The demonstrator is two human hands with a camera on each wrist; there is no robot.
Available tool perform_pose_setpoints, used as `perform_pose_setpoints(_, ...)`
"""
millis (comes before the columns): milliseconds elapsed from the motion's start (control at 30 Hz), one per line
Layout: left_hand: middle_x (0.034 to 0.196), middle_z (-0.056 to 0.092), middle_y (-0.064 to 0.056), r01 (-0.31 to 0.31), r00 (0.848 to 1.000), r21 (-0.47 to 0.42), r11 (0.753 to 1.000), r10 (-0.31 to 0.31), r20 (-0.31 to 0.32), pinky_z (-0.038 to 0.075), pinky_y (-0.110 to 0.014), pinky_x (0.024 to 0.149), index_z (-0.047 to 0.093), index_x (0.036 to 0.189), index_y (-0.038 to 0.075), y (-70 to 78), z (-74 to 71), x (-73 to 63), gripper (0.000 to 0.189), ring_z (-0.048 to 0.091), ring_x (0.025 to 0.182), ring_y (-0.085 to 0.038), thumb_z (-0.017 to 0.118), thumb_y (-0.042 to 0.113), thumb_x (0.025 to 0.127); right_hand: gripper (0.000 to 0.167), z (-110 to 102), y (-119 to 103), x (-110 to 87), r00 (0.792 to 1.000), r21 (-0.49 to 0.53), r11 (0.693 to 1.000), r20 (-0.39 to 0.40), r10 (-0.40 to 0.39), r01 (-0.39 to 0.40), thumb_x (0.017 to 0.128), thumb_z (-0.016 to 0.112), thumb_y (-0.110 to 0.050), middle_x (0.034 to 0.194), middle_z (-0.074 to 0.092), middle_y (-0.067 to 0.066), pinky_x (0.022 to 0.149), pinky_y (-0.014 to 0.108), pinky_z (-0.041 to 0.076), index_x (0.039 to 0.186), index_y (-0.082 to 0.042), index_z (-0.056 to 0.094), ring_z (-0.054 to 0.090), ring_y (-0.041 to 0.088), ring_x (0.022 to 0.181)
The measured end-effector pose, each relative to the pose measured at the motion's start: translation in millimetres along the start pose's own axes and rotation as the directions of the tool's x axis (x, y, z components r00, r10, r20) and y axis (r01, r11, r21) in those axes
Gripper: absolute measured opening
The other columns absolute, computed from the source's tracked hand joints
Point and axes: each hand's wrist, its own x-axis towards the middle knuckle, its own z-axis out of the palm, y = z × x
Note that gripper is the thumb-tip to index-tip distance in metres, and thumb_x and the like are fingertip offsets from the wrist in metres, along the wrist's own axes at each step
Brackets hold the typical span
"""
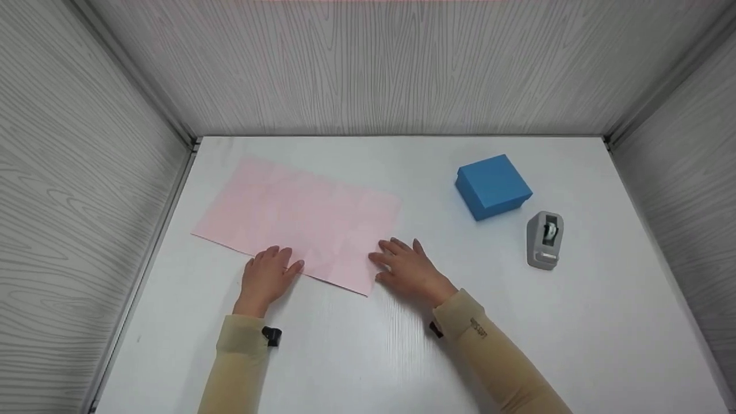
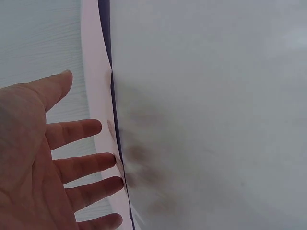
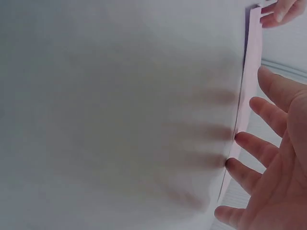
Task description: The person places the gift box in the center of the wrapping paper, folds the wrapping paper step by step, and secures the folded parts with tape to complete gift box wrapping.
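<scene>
I count one left hand (image 1: 266,280), one right hand (image 1: 415,275), one pink paper sheet (image 1: 299,213), one lidded blue box (image 1: 495,181), one grey tape dispenser (image 1: 538,247), two tan sleeves (image 1: 236,368)

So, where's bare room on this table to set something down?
Bare: between pink paper and blue box; between the sleeves, nearer than the paper; and right of the right sleeve, nearer than the tape dispenser. Crowded: the paper's near edge by the left hand, its right edge by the right hand, and the gap between box and dispenser.
</scene>
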Motion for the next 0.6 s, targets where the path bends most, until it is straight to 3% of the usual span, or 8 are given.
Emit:
perform_pose_setpoints(233, 0.141, 0.047, -0.026, -0.026, 0.999, 0.021, 0.999, 0.026, -0.029, 0.029, -0.063, 0.106, 0.053, 0.138, 0.002, -4.0, 0.8, 3.6, 0.053, 0.041, 0.131, -0.045, 0.054, 0.039, 0.100, 0.047, -3.6, 10.0, -10.0, 1.000, 0.016, 1.000, 0.012, 0.002, -0.002, 0.098, 0.057, -0.041, 0.157, 0.033, 0.002, 0.114, 0.061, 0.009, 0.143, -0.027, 0.053, 0.022, 0.024, 0.146)
perform_pose_setpoints(467, 0.145, 0.041, -0.028, 0.018, 1.000, 0.032, 0.999, -0.017, -0.018, 0.026, -0.065, 0.106, 0.049, 0.141, 0.001, -10.9, -4.1, 3.9, 0.055, 0.034, 0.135, -0.047, 0.054, 0.038, 0.100, 0.044, -15.2, 20.8, -22.1, 0.995, 0.047, 0.998, 0.084, 0.045, -0.049, 0.098, 0.059, -0.039, 0.156, 0.034, 0.002, 0.115, 0.058, 0.010, 0.139, -0.025, 0.057, 0.024, 0.022, 0.145)
perform_pose_setpoints(600, 0.147, 0.039, -0.028, 0.036, 0.999, 0.031, 0.999, -0.037, 0.021, 0.023, -0.066, 0.107, 0.048, 0.143, 0.002, -11.4, -4.1, 2.5, 0.056, 0.031, 0.137, -0.047, 0.053, 0.038, 0.101, 0.043, -19.3, 29.2, -29.5, 0.992, 0.064, 0.995, 0.109, 0.069, -0.077, 0.097, 0.060, -0.039, 0.155, 0.035, 0.002, 0.115, 0.056, 0.011, 0.137, -0.023, 0.058, 0.025, 0.022, 0.145)
